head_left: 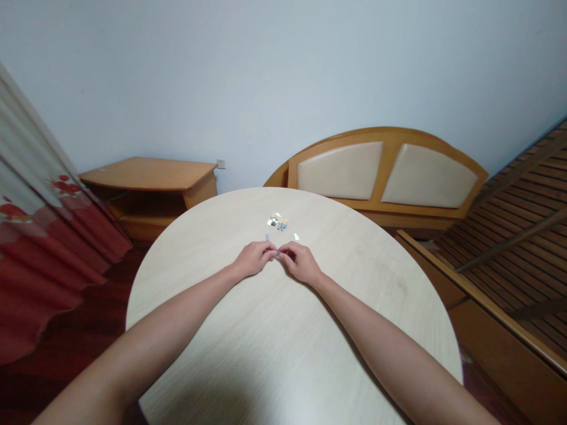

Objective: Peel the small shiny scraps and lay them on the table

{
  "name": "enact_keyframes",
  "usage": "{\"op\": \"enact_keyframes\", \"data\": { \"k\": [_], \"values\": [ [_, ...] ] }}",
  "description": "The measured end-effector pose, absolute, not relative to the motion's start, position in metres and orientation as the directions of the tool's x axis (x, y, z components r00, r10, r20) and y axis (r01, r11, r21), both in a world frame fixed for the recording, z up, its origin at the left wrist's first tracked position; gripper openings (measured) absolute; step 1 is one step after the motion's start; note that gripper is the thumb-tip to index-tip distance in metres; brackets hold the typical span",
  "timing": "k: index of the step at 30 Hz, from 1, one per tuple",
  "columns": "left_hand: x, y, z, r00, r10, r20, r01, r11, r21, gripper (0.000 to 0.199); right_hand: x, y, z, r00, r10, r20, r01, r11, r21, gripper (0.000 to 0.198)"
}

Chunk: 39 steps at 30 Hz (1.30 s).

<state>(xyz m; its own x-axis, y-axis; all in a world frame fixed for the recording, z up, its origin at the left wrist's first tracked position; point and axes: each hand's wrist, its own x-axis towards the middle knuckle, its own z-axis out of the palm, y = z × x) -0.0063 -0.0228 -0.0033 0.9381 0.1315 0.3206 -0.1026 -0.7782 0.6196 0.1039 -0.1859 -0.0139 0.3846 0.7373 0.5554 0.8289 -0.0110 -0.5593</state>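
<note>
My left hand (254, 258) and my right hand (301, 261) meet fingertip to fingertip above the round table (208, 236). Both are closed in a pinch around a tiny dark piece (279, 253), too small to name and mostly covered by the fingers. Just beyond my left fingers lies a small grey flat piece (267, 236). A small white flat piece (296, 236) rests past my right fingers. Farther off sits a loose pile of small white, tan and grey pieces (278, 222).
A wooden cabinet (150, 174) stands behind the table at the left, near a red and white curtain (35, 248). Behind to the right is a headboard with pale panels (341, 171). A wooden bed rail (478, 295) and slats (509, 230) flank the table's right side.
</note>
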Motion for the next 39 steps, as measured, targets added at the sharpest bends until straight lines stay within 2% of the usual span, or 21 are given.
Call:
{"op": "enact_keyframes", "data": {
  "k": [9,13,21,39],
  "values": [
    [-0.0061,-0.0235,-0.0035,0.916,0.179,0.360,-0.106,-0.756,0.646,0.018,0.1041,-0.1874,-0.0121,0.375,0.766,0.522,0.857,-0.071,-0.511,0.014],
    [-0.0051,-0.0224,-0.0062,0.909,0.152,0.388,-0.139,-0.766,0.627,0.022,0.1059,-0.1867,-0.0139,0.380,0.760,0.527,0.856,-0.073,-0.512,0.016],
    [-0.0052,-0.0227,-0.0059,0.909,0.123,0.399,-0.152,-0.794,0.589,0.019,0.1044,-0.1875,-0.0118,0.391,0.771,0.502,0.864,-0.119,-0.490,0.020],
    [-0.0065,-0.0236,-0.0043,0.912,0.108,0.396,-0.151,-0.809,0.567,0.024,0.1033,-0.1877,-0.0124,0.402,0.761,0.508,0.872,-0.149,-0.466,0.015]
  ]
}}
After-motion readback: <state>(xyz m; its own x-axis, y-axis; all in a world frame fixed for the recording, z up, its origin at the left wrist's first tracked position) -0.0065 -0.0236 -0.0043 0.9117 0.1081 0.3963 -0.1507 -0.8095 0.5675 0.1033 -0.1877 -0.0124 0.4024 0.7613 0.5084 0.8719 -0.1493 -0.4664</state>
